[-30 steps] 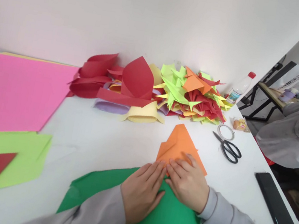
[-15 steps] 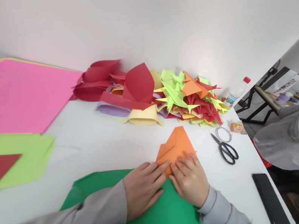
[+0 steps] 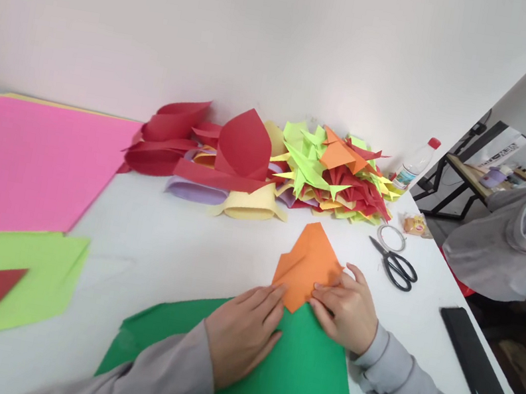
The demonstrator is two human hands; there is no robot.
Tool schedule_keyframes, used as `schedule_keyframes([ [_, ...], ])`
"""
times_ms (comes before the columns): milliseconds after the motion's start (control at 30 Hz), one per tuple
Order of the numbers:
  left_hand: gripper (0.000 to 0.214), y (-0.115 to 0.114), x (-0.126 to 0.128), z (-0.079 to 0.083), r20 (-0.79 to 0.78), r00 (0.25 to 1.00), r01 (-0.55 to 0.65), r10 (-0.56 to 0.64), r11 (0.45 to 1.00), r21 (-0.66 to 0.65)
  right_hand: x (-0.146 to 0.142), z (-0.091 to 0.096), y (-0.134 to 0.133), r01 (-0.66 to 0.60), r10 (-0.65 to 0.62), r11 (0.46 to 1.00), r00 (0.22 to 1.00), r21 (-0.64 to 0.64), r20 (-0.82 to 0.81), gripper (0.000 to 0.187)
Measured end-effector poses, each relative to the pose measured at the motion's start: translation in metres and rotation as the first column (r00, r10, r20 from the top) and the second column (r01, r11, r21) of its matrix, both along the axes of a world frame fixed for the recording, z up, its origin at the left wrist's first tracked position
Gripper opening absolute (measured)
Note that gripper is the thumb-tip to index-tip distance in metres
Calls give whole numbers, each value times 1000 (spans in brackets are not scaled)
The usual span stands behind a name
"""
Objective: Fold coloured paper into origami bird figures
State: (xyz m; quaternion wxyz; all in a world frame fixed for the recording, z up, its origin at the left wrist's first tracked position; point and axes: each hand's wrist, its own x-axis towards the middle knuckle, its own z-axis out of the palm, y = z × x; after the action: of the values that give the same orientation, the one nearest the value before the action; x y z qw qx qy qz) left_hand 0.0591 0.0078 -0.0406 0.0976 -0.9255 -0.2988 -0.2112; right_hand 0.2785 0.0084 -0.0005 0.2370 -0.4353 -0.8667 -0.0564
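A folded piece of orange paper (image 3: 305, 261) lies on the white table, its lower tip over a green sheet (image 3: 303, 378). My left hand (image 3: 245, 332) rests on the green sheet, fingers stretched out and thumb apart. Its fingertips touch the orange paper's lower left edge. At the lower right edge, my right hand (image 3: 347, 312) has its fingers bent and closed on the paper's border. A crease and a layered flap show on the orange paper's left side. My palms are hidden from view.
Behind are red paper shapes (image 3: 246, 147) and a pile of folded paper pieces (image 3: 318, 166). Scissors (image 3: 395, 265), a tape roll (image 3: 391, 237), a snack packet (image 3: 414, 224), a bottle (image 3: 416, 162) and a phone (image 3: 472, 360) lie right. Pink sheets (image 3: 31, 165) lie left. A person in grey (image 3: 501, 250) is beyond.
My hands have moved apart, the left toward the lower left and the right to the right. More of the orange paper's lower tip is uncovered. The view has shifted slightly.
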Motion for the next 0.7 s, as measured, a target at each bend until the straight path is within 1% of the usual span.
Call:
schedule_keyframes([
  [67, 36, 1, -2, -7, 19, 1000, 5, -6, 999, 43, 2, 0, 0, 3, -3, 1000, 1000, -23, 1, 16],
  [167, 36, 1, -5, -11, 23, 1000, 20, -20, 999, 29, 3, 1, 0, -11, 12, 999, 1000, -34, 23, 17],
  [267, 39, -2, -7, -8, 20, 1000, 1, 0, 999, -39, 1, 1, -2, -39, 40, 999, 997, -11, 70, 17],
  [300, 40, -4, -7, -6, 11, 1000, -8, 9, 998, -63, 0, 1, -3, -45, 44, 999, 994, 4, 101, 20],
  [400, 41, -10, -7, 0, -14, 1000, -18, 17, 994, -109, -6, 1, -9, -54, 44, 998, 972, 38, 231, 36],
  [467, 41, -13, -7, 3, -16, 1000, -21, 19, 993, -120, -10, 1, -13, -48, 32, 998, 954, 46, 299, 42],
  [567, 40, -14, -7, 3, -7, 1000, -17, 17, 990, -139, -13, 2, -16, -32, 15, 998, 945, 47, 327, 41],
  [700, 40, -10, -10, 1, 47, 999, 7, 2, 984, -179, -12, 2, -15, -41, 26, 998, 956, 47, 291, 34],
])
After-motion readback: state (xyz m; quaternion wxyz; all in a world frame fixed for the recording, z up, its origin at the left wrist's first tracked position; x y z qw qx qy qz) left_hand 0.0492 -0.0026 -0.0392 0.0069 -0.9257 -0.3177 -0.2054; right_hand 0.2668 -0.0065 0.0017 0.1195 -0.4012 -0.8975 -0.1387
